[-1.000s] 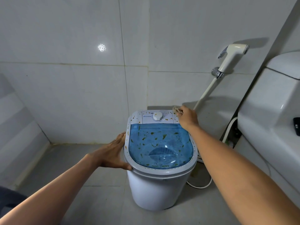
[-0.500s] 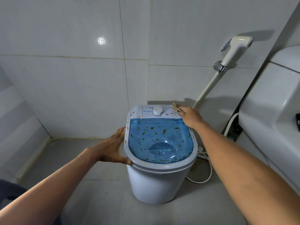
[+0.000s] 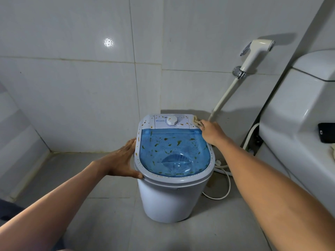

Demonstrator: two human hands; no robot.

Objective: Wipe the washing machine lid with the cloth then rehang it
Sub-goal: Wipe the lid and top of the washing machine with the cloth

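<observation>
A small white washing machine [image 3: 168, 201] stands on the floor against the tiled wall. Its blue see-through lid [image 3: 174, 153] is speckled with yellow-green smears, and a white dial [image 3: 172, 120] sits on the panel behind it. My right hand [image 3: 211, 132] presses a small beige cloth [image 3: 196, 121] onto the machine's back right corner. Most of the cloth is hidden under my fingers. My left hand [image 3: 121, 160] lies flat against the left rim of the machine, thumb on the front edge.
A white toilet cistern [image 3: 297, 124] fills the right side, with a black phone [image 3: 327, 132] on it. A bidet sprayer [image 3: 255, 51] hangs on the wall above its hose. A white cable [image 3: 222, 194] loops on the grey floor to the machine's right.
My right hand with the cloth has shifted slightly toward the back right corner of the machine. The view has tilted a little. My left hand stays on the left rim.
</observation>
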